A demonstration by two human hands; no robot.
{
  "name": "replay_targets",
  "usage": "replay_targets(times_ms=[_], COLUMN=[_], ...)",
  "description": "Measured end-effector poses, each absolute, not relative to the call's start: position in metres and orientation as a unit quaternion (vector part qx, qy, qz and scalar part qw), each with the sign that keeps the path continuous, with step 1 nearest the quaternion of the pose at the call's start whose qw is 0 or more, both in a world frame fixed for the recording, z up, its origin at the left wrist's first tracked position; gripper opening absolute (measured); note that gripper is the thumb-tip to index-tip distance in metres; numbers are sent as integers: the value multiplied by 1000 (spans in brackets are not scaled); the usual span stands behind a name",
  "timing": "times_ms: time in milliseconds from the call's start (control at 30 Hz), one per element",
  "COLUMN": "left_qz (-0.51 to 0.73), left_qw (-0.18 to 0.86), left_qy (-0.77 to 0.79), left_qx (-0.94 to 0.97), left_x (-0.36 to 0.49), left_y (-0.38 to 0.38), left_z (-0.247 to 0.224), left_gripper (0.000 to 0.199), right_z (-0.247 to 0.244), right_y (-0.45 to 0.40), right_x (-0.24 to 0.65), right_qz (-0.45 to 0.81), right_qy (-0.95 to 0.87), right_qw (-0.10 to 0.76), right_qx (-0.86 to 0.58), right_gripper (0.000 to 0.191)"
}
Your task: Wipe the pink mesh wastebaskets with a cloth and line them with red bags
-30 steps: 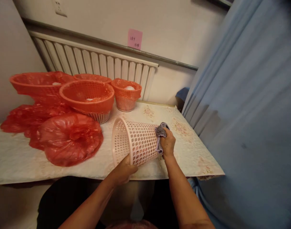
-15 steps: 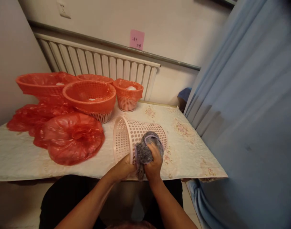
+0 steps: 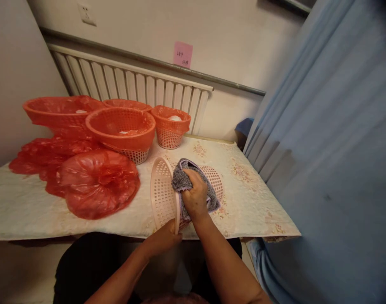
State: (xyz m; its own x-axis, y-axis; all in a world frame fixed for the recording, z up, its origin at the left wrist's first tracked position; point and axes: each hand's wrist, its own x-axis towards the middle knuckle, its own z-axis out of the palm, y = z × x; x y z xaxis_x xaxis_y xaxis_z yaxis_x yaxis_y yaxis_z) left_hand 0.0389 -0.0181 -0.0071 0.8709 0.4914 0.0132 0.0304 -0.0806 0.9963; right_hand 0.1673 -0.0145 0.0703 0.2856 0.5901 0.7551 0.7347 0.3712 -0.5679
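A pale pink perforated basket point(image 3: 163, 192) lies on its side on the table, its mouth facing left. My left hand point(image 3: 167, 238) grips the near lower part of its rim, fingers closed round it. My right hand point(image 3: 195, 196) is closed on a grey cloth point(image 3: 182, 179) with a light purple edge and presses it against the outer side of the basket, close behind the rim. The cloth hides much of the basket's wall.
Several baskets lined with red bags, such as this large one point(image 3: 120, 131) and a smaller one point(image 3: 169, 137), stand at the back left. A red plastic bag bundle point(image 3: 99, 185) lies left. A blue curtain point(image 3: 322, 169) hangs right of the floral tablecloth point(image 3: 253, 207).
My right hand and the cloth have moved up and left over the basket's side, towards the rim. My left hand is slightly lower, still on the rim.
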Motion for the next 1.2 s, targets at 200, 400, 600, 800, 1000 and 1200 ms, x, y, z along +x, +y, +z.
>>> replay_targets(times_ms=[200, 400, 600, 800, 1000, 1200], left_qz=[289, 312, 275, 239, 221, 188], left_qw=[682, 738, 738, 706, 681, 688], left_qy=[243, 211, 174, 177, 166, 176], left_qx=[626, 560, 591, 642, 678, 679], left_x=[51, 59, 53, 46, 42, 41], left_y=[-19, -25, -27, -21, -11, -7], left_z=[31, 29, 12, 11, 18, 19], left_gripper=[64, 62, 63, 64, 62, 44], right_z=[63, 60, 32, -3, -14, 11], right_y=[-25, -22, -12, -35, -54, -61], right_x=[166, 190, 270, 308, 240, 160], right_qz=[-56, -78, -120, -169, -165, -136], right_qy=[-581, -605, -501, -368, -373, -543], right_qw=[588, 542, 504, 550, 597, 609], right_qx=[-560, -578, -693, -730, -690, -562], right_gripper=[45, 49, 48, 46, 37, 36])
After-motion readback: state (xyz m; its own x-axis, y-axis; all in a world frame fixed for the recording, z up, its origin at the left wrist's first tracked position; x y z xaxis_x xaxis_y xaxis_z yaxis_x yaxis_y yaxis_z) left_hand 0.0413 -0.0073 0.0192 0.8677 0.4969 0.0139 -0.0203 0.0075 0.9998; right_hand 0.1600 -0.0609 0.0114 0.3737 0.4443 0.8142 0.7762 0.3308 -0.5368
